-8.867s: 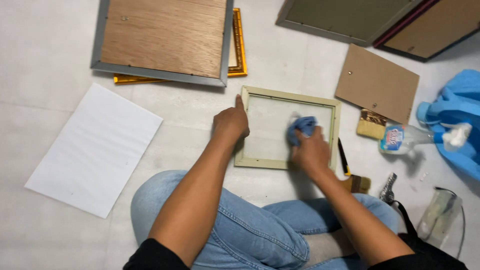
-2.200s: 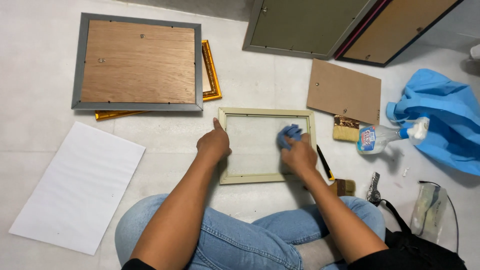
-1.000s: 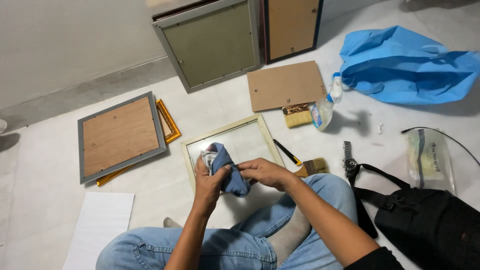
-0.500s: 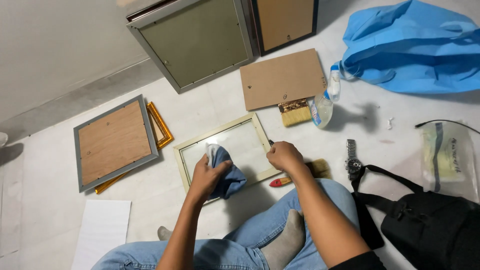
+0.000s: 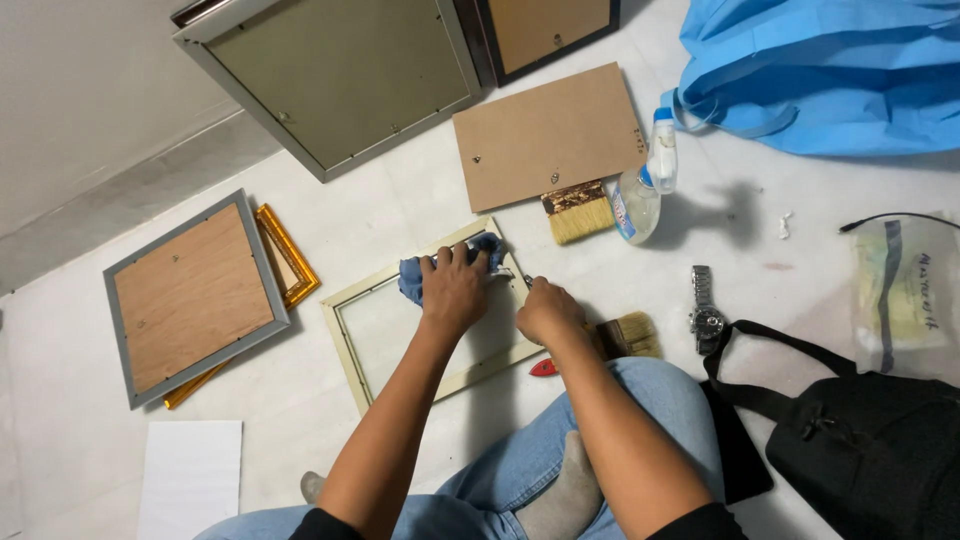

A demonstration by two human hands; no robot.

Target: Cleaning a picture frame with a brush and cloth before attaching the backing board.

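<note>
Left hand (image 5: 455, 290) presses a blue cloth (image 5: 415, 276) on the cream frame's (image 5: 345, 335) glass, which lies on the floor; right hand (image 5: 548, 312), loosely clenched, steadies its edge; hard pressure risks cracking the pane.

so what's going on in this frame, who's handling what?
A person sits on the floor with a cream picture frame lying in front of their knees. The left hand presses a blue cloth onto the frame's glass near its far corner. The right hand rests on the frame's right edge, steadying it. A spray bottle, two brushes and a wristwatch lie to the right; a grey-framed board lies to the left.
</note>
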